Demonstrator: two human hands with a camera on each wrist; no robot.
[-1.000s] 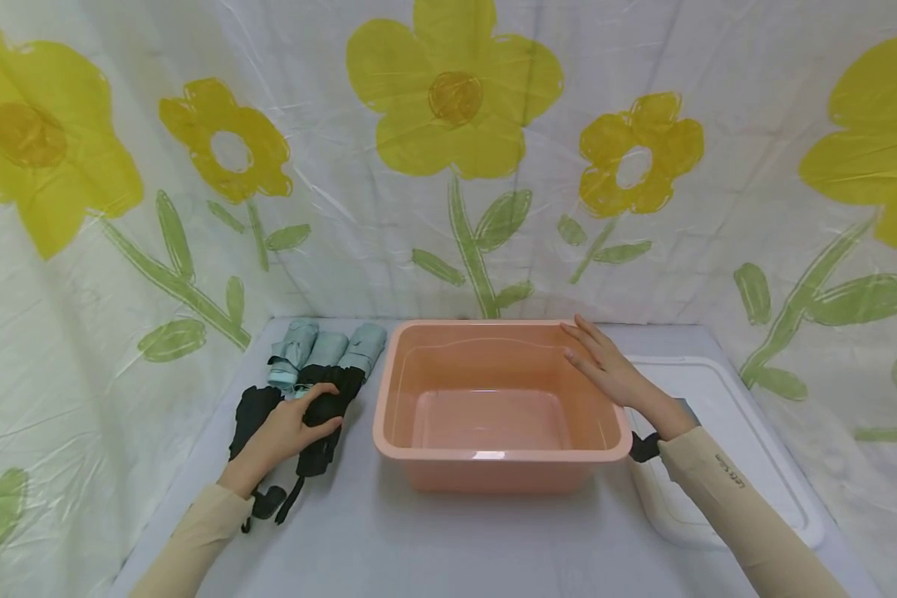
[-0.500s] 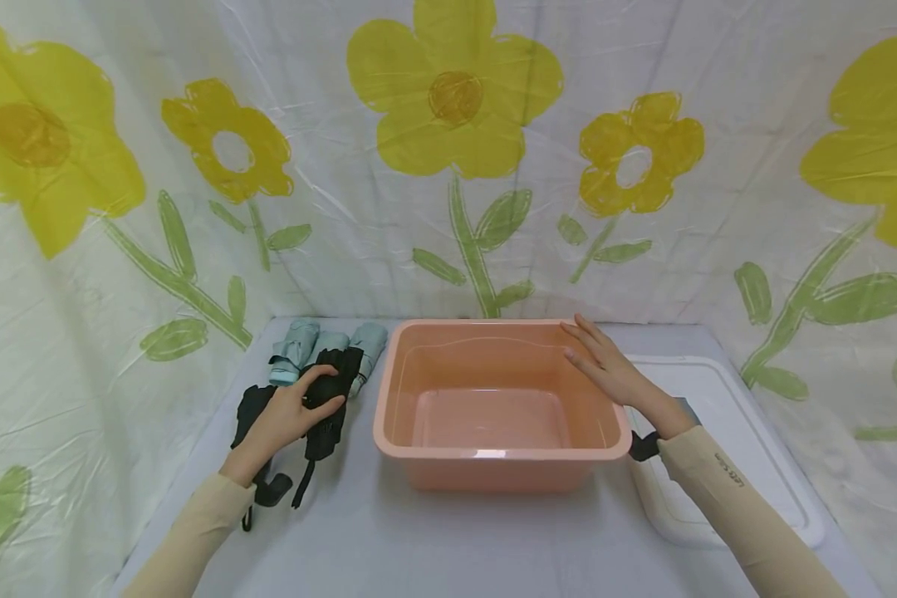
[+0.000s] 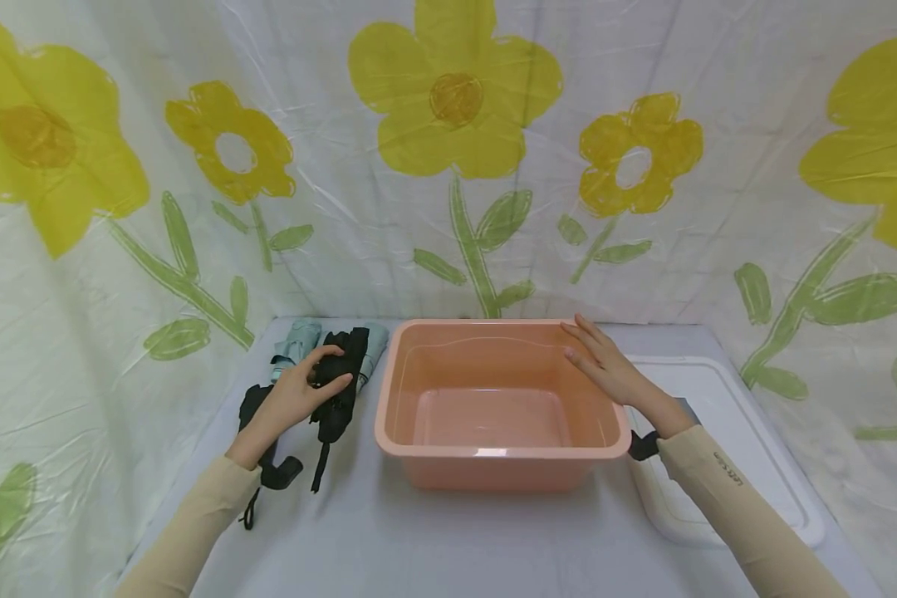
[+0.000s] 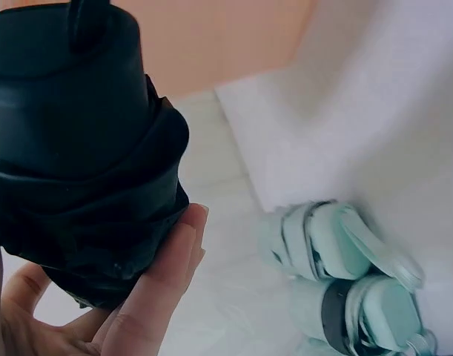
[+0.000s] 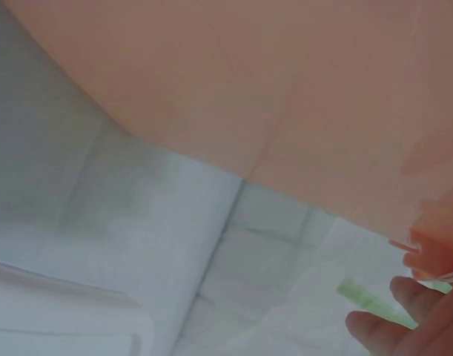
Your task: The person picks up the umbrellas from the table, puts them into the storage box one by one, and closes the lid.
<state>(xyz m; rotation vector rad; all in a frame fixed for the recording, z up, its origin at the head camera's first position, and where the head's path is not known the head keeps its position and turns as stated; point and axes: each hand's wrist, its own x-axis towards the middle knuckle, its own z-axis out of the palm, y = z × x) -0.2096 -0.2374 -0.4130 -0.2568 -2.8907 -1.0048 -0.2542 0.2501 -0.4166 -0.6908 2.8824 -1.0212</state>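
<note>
My left hand grips a folded black umbrella, its strap hanging down toward me. In the left wrist view the umbrella's rounded end looms large, with fingers and thumb round its lower part. Behind it lie light-blue folded umbrellas, partly covered in the head view. Under my left wrist another black umbrella rests on the table, its curved handle showing. My right hand rests on the back right rim of a peach-coloured plastic bin, fingers nearly straight. The bin has nothing inside.
To the right of the bin lies a white lid, partly under my right forearm. A white curtain with yellow flowers hangs behind the table and along both sides.
My left hand has carried the black umbrella up and slightly right, so it now overlaps the light-blue umbrellas further back. The right hand and bin have stayed put.
</note>
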